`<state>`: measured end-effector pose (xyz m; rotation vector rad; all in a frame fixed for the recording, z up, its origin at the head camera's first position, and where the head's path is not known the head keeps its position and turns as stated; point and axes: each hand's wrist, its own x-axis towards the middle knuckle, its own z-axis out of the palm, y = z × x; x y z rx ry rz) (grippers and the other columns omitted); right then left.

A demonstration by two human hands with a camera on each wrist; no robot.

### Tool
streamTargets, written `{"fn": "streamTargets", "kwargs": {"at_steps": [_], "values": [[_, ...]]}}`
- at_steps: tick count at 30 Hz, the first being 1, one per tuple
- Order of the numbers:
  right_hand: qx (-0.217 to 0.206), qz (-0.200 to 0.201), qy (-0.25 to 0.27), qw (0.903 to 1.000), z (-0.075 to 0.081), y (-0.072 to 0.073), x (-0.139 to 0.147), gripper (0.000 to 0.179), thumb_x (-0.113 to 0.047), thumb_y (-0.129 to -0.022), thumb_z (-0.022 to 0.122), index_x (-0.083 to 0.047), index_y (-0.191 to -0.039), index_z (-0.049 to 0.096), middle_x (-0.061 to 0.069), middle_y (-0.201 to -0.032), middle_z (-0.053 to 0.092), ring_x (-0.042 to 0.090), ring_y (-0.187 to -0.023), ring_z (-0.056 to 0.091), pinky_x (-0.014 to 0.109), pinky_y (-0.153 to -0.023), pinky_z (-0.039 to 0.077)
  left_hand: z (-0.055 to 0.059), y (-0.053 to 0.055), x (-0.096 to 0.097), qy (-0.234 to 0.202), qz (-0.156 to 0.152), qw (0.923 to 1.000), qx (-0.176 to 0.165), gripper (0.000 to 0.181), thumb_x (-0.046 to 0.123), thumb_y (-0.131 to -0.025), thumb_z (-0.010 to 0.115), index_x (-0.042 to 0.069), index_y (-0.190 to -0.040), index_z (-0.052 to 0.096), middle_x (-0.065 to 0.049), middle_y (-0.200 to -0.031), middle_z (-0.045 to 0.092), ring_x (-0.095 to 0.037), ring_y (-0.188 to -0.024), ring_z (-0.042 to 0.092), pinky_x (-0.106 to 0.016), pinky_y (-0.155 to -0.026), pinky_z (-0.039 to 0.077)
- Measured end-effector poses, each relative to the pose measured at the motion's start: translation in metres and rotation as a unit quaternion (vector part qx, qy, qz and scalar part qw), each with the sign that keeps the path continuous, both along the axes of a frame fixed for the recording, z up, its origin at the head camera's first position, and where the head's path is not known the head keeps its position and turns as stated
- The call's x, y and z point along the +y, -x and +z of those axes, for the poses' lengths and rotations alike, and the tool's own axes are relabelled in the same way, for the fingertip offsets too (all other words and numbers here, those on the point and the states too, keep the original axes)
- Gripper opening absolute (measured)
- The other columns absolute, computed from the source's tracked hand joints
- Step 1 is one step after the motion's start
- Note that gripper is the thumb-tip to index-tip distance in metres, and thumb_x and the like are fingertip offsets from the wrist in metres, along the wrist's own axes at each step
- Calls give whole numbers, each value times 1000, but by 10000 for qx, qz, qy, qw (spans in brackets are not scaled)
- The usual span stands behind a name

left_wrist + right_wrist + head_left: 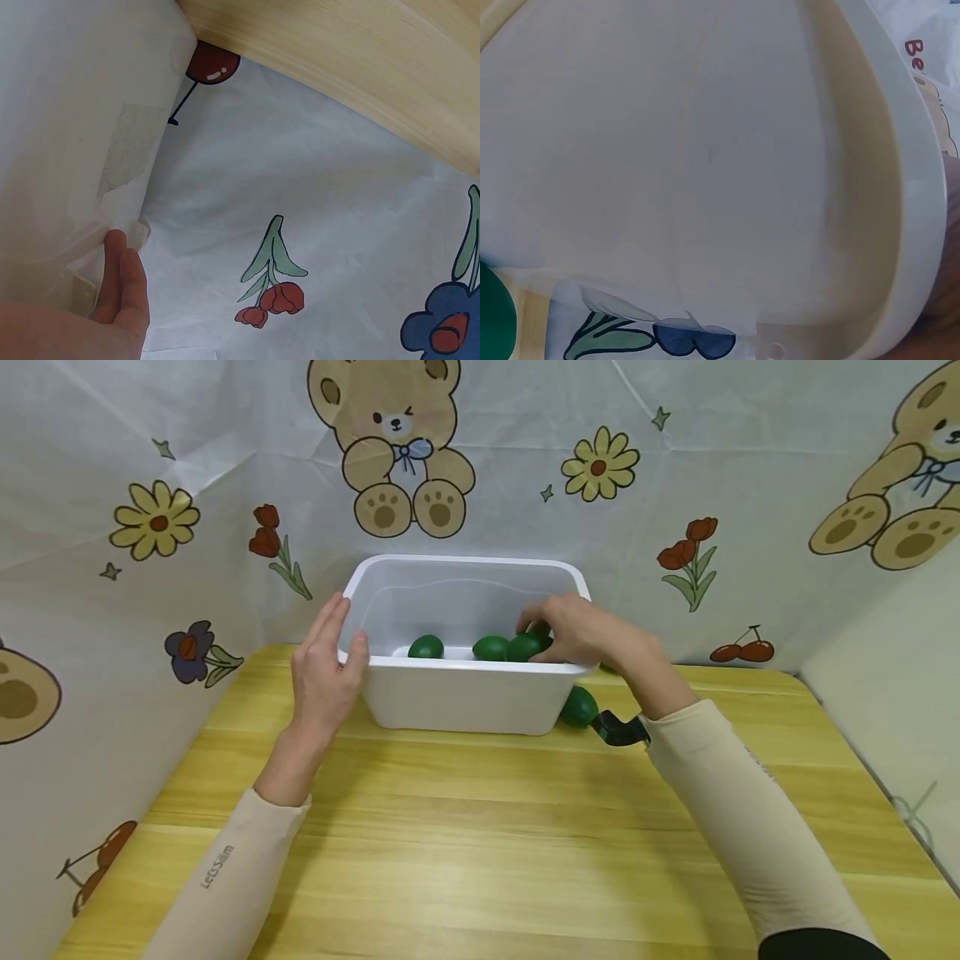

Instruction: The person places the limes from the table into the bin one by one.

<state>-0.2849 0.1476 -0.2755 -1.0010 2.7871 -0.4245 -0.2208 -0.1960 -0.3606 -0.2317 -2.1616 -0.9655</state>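
A white plastic bin stands upright at the back of the table. In the head view, green oval fruits lie inside it, one at the left and others in a cluster toward the right. My right hand reaches over the bin's right end, its curled fingers gripping a green fruit beside the cluster. With straight fingers, my left hand rests against the bin's left end, thumb near the front corner. The left wrist view shows those fingers along the outer wall, just under the rim.
Outside the bin, another green fruit sits by its right front corner, partly hidden by a black wrist mount. A further green bit shows behind my right forearm. The wooden table meets a printed cloth backdrop behind the bin.
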Motion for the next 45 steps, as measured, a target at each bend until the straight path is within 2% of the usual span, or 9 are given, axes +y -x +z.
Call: {"fn": "streamTargets", "kwargs": {"at_steps": [5, 9, 12, 16, 20, 23, 30, 37, 45], "values": [[237, -174, 459, 9985, -4, -1, 5, 33, -19, -92, 79, -6, -121, 74, 12, -116, 76, 30, -112, 69, 48, -101, 53, 0, 1, 1, 6, -15, 10000, -10, 59, 32, -99, 53, -1, -148, 58, -16, -156, 55, -37, -142, 55, -54, -118, 44], [620, -422, 1280, 9889, -9, -1, 11, 28, -16, -96, 74, -4, -121, 73, 14, -118, 75, 32, -116, 67, 51, -105, 50, 0, 1, 1, -15, -2, 10000, -19, 58, 31, -99, 54, -1, -148, 58, -16, -156, 56, -37, -142, 56, -54, -117, 44], [955, -620, 2025, 9726, -15, 0, 18, 28, -12, -98, 71, -1, -124, 71, 18, -123, 72, 35, -120, 64, 52, -109, 48, 0, 0, 1, -24, 25, 10000, -33, 59, 32, -99, 54, -1, -148, 59, -15, -156, 56, -37, -141, 56, -54, -117, 45], [1412, -1006, 2910, 9409, -21, 4, 31, 29, -7, -100, 66, 2, -128, 68, 21, -127, 70, 36, -121, 62, 53, -111, 48, 1, -1, 1, -7, 37, 10000, -33, 59, 32, -99, 53, -1, -148, 59, -16, -156, 56, -37, -141, 57, -54, -116, 46], [1395, -1579, 3486, 9133, -25, 8, 46, 30, -12, -103, 62, -1, -130, 69, 17, -129, 71, 30, -121, 65, 49, -109, 52, 2, -2, 1, -20, 22, 10000, -47, 60, 33, -99, 53, -1, -148, 58, -17, -156, 56, -38, -141, 56, -54, -116, 46], [1218, -1919, 3603, 9047, -29, 10, 56, 31, -16, -104, 63, -3, -131, 70, 12, -130, 71, 25, -121, 66, 48, -109, 53, 2, -1, 1, -30, 27, 10000, -61, 59, 33, -99, 53, -1, -148, 59, -16, -156, 56, -38, -141, 57, -54, -115, 46], [1224, -2146, 3401, 9074, -52, 18, 78, 30, -12, -101, 64, 0, -128, 70, 17, -128, 71, 32, -121, 67, 58, -106, 53, 0, 0, 1, -37, 0, 10000, -24, 59, 33, -99, 53, -1, -148, 59, -16, -156, 56, -37, -140, 57, -54, -116, 46], [1008, -2482, 3101, 9122, -82, 26, 105, 32, -9, -99, 65, 4, -128, 69, 24, -127, 70, 39, -120, 66, 57, -104, 54, 1, -1, 3, -39, -30, 10000, -63, 59, 32, -99, 54, -2, -147, 59, -18, -156, 56, -37, -141, 57, -54, -116, 45], [516, -2387, 2351, 9408, -103, 29, 126, 40, -7, -97, 69, 9, -133, 63, 33, -132, 65, 50, -124, 61, 63, -105, 50, 2, -2, 3, -46, 7, 9999, -94, 59, 32, -100, 53, -2, -148, 58, -17, -156, 55, -37, -140, 57, -54, -115, 46]]}}
